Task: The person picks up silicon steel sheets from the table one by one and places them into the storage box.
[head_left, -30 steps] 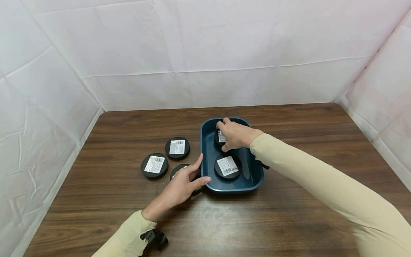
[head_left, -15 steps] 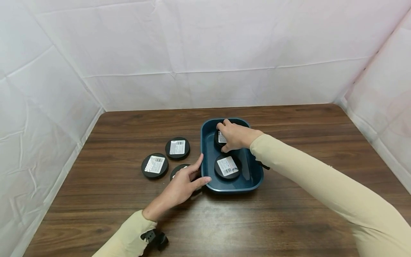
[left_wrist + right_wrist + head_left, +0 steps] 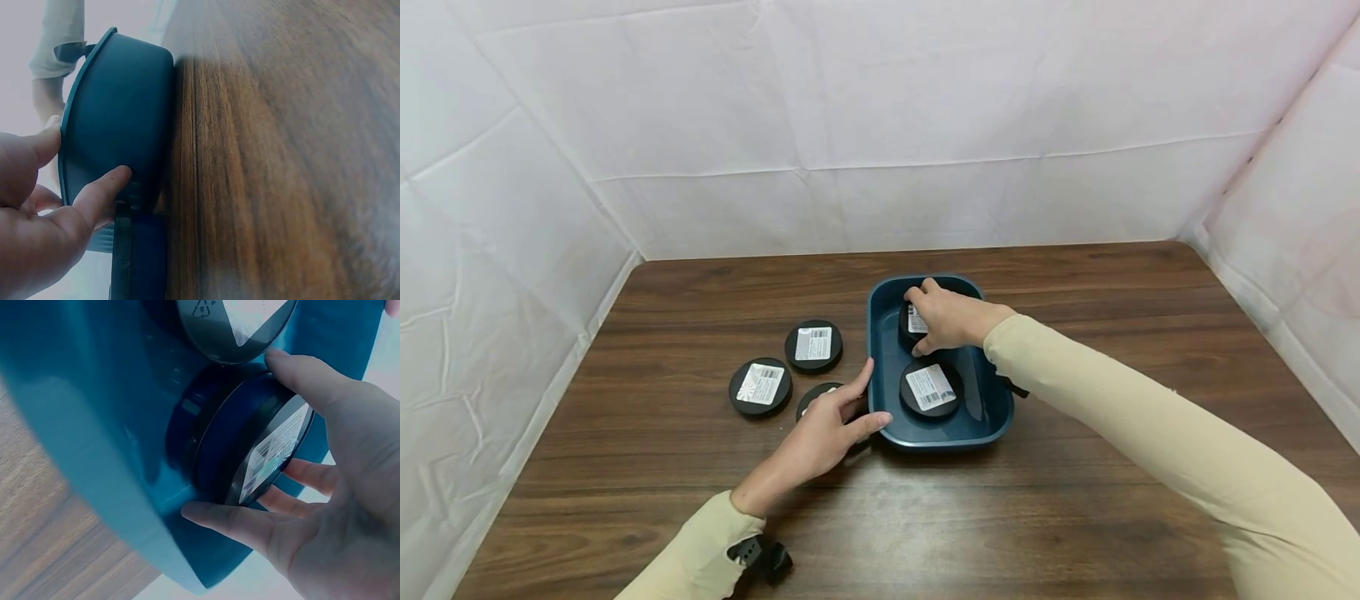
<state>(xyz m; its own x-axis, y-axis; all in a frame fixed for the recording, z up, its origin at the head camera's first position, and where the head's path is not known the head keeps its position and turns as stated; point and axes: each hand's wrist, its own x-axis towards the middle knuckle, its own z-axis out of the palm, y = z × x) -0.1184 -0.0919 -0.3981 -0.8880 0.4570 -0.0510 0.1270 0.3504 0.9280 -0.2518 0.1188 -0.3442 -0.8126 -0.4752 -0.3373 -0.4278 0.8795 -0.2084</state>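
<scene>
A deep blue plastic tray (image 3: 880,358) holds two squat, round black containers with white barcode labels. My right hand (image 3: 955,315) grips the far container (image 3: 215,440) by its sides, with the thumb on one side and fingers on the other. The nearer container (image 3: 931,390) lies flat in the tray beside it. At the tray's left side, my left hand (image 3: 823,433) holds the tray, its thumb over the rim and a finger pressed on the outer wall. A third labelled container (image 3: 808,402) lies on the table, partly hidden behind that hand.
Two more black containers, one at the back (image 3: 814,346) and one further left (image 3: 762,387), lie label up on the wooden table (image 3: 1000,517). White cloth walls (image 3: 850,125) stand behind the table and at both sides.
</scene>
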